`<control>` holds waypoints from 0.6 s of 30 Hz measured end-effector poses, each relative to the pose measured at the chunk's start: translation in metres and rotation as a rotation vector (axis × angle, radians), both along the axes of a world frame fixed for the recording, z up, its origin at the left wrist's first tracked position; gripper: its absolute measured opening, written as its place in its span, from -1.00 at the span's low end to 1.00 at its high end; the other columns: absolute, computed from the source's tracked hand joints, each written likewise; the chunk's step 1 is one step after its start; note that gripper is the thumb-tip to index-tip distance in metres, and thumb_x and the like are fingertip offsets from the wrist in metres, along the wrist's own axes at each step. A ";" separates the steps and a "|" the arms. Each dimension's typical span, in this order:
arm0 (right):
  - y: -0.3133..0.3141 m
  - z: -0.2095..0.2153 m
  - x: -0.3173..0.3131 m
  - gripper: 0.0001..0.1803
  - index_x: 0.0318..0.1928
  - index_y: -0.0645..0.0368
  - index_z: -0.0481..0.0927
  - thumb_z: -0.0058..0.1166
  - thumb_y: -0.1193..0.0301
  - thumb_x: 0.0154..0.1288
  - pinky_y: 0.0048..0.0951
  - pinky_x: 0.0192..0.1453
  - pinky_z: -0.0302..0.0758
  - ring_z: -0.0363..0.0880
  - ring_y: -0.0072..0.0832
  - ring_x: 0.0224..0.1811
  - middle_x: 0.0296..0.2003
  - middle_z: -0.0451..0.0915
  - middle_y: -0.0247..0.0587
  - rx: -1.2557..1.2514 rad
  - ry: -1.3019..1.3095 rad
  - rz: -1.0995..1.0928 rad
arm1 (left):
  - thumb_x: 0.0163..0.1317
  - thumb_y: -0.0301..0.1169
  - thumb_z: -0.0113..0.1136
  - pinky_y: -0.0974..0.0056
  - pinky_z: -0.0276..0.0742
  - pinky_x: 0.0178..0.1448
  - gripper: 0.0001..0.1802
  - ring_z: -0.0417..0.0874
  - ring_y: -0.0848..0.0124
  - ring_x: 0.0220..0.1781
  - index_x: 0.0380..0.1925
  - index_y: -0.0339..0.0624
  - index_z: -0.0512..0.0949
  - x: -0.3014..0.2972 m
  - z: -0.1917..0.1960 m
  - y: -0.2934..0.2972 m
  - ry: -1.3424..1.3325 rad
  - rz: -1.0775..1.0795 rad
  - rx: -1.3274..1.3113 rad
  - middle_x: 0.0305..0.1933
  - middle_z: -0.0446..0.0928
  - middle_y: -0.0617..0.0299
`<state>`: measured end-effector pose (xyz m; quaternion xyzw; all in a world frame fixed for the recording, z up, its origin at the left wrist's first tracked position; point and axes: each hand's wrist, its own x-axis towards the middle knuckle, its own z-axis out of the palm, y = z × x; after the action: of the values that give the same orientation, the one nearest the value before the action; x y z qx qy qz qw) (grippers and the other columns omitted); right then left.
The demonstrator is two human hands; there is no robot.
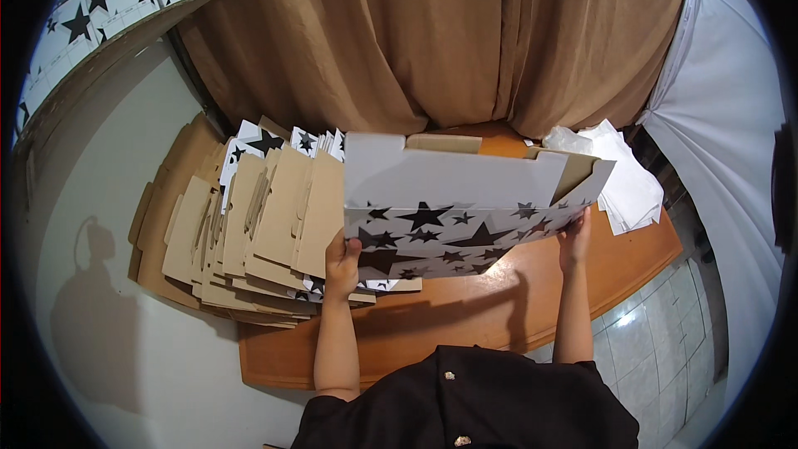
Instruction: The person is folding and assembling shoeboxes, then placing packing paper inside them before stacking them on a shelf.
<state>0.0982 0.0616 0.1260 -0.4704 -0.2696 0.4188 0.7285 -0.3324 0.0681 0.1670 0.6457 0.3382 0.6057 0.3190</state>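
Observation:
Between my two hands a white cardboard box (455,237) with black stars is held up above the wooden table. Its star-printed side faces me, and a plain white panel stands up behind that side. Brown inner flaps show at its far edge and right end. My left hand (341,264) grips the lower left corner, thumb on the printed side and fingers mostly hidden. At the right end my right hand (575,241) is closed on the box edge, its fingers partly out of sight behind it.
Flattened brown cardboard boxes (283,208) lie in a stack on the left of the wooden table (432,333). White sheets (628,179) and a clear plastic bag (568,140) rest at the back right. A brown curtain (349,33) hangs behind. More star-printed boxes (100,12) sit on a shelf at upper left.

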 end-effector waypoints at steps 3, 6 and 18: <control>-0.017 0.011 -0.010 -0.28 0.33 0.03 0.12 -0.44 -0.17 0.34 -0.23 0.29 0.09 0.16 -0.39 0.30 0.25 0.25 -0.25 0.116 0.119 0.140 | 0.33 -0.10 -0.02 0.26 0.10 0.32 -0.40 0.30 0.34 0.24 0.20 -0.34 0.26 -0.008 -0.021 -0.008 -0.113 -0.054 -0.102 0.19 0.36 0.16; -0.009 -0.030 -0.002 -0.29 0.31 0.11 0.13 -0.43 -0.13 0.36 -0.24 0.23 0.27 0.23 -0.38 0.25 0.17 0.34 -0.19 0.362 0.243 0.181 | 0.35 0.16 -0.39 0.20 0.05 0.38 -0.22 0.30 0.26 0.27 0.25 -0.33 0.18 0.004 -0.013 -0.018 -0.438 -0.182 -0.291 0.25 0.32 0.13; -0.025 -0.005 -0.078 -0.60 -0.12 0.19 0.41 -0.27 0.11 0.39 -0.53 -0.39 0.43 0.47 -0.57 -0.44 -0.46 0.50 -0.26 0.046 0.035 0.337 | 0.32 0.18 -0.38 0.12 0.13 0.36 -0.20 0.14 0.25 0.39 0.38 -0.10 -0.10 0.015 -0.064 -0.017 -0.658 -0.344 -0.543 0.38 0.12 0.12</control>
<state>0.0197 0.0363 0.1213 -0.3943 -0.3417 0.5369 0.6630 -0.3175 0.0513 0.1031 0.3587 0.2534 0.6061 0.6632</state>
